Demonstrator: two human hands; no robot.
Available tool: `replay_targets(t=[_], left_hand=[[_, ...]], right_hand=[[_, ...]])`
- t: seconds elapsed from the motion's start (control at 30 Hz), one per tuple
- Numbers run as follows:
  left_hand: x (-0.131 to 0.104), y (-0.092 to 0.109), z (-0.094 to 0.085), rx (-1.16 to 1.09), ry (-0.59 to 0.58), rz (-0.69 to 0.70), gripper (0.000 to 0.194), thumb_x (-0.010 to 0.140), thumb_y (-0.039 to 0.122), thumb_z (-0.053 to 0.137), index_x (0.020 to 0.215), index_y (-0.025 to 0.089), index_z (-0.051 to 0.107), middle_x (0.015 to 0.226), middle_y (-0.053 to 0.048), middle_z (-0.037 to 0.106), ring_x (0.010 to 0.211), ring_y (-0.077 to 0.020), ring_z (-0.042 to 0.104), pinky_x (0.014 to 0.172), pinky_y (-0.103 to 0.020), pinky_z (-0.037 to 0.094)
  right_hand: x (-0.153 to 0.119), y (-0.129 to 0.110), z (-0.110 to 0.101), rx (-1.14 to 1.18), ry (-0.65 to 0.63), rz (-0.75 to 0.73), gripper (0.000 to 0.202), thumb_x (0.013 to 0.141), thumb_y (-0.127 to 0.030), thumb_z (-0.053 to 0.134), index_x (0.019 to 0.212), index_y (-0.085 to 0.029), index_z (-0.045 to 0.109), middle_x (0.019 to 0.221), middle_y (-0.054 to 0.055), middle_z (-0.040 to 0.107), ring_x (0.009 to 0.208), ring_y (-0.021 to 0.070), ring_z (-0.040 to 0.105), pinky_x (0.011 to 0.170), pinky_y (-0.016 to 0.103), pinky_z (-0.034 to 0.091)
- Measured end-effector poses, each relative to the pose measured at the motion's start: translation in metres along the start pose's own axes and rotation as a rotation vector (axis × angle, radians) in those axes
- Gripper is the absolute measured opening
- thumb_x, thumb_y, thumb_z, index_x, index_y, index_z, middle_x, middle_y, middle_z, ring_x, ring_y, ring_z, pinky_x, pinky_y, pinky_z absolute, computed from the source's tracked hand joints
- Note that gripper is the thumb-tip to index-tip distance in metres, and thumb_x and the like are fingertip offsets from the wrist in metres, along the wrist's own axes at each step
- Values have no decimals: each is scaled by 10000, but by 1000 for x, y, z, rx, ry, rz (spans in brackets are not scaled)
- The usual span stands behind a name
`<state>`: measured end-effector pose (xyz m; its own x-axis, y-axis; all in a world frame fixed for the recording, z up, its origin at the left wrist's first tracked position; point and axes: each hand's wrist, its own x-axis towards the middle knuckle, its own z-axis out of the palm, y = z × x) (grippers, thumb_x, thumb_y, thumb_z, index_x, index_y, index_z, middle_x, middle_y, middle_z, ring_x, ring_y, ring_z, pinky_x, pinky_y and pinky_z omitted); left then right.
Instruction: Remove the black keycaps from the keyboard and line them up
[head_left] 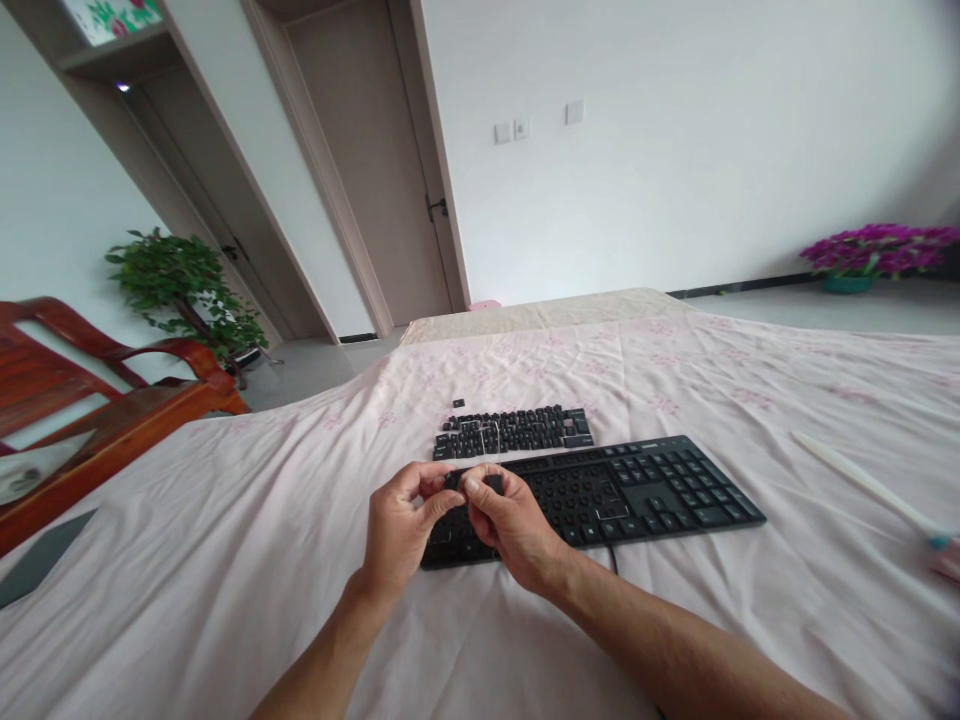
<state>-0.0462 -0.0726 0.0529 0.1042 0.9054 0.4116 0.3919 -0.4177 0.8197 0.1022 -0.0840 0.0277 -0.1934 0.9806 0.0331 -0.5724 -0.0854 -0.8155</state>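
A black keyboard (652,492) lies on the pink flowered cloth, its keycaps off over much of the left and middle part and in place on the right. Above its left part, my left hand (405,515) pinches a small black piece that looks like a keycap. My right hand (514,520) meets it fingertip to fingertip, closed on a thin wire tool (499,440) whose two prongs point up and away. Loose black keycaps (517,430) lie in rows just beyond the keyboard, with a single keycap (459,403) apart behind them.
The cloth (300,560) covers the wide surface. A white-handled brush (862,480) lies at the right. At the left edge are a dark flat object (41,560) and a wooden chair (112,450). A cable (613,560) leaves the keyboard's near edge.
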Motion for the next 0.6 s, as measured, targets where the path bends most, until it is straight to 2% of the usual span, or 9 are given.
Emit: replay_targets(t=[0.1, 0.33, 0.47, 0.6], left_hand=[[-1, -6, 3, -149, -18, -98, 326, 708, 377, 737, 923, 144, 661, 748, -19, 654, 696, -134, 596, 673, -219, 498], [-3, -5, 7, -182, -3, -80, 324, 677, 370, 762, 873, 134, 657, 674, 4, 614, 628, -110, 556, 608, -194, 475], [0, 2, 4, -42, -10, -8, 282, 703, 354, 742, 879, 148, 665, 696, 0, 623, 648, -119, 569, 632, -207, 489], [1, 12, 0, 148, -74, 155, 146, 777, 229, 667, 919, 203, 680, 805, -6, 643, 703, -119, 578, 683, -219, 488]], right_hand=[[0, -1, 0, -3, 3, -3, 306, 762, -430, 696, 733, -173, 533, 459, -80, 416, 380, 36, 286, 372, 177, 171], [-2, -2, 1, 17, -4, 12, 316, 719, -415, 736, 715, -178, 527, 444, -89, 410, 366, 34, 282, 362, 176, 175], [-1, -2, 0, 19, 3, 23, 331, 720, -434, 730, 716, -181, 516, 435, -89, 408, 364, 37, 283, 357, 174, 171], [3, -1, -4, -11, 14, 22, 333, 726, -455, 718, 753, -176, 539, 441, -85, 413, 371, 40, 293, 357, 172, 162]])
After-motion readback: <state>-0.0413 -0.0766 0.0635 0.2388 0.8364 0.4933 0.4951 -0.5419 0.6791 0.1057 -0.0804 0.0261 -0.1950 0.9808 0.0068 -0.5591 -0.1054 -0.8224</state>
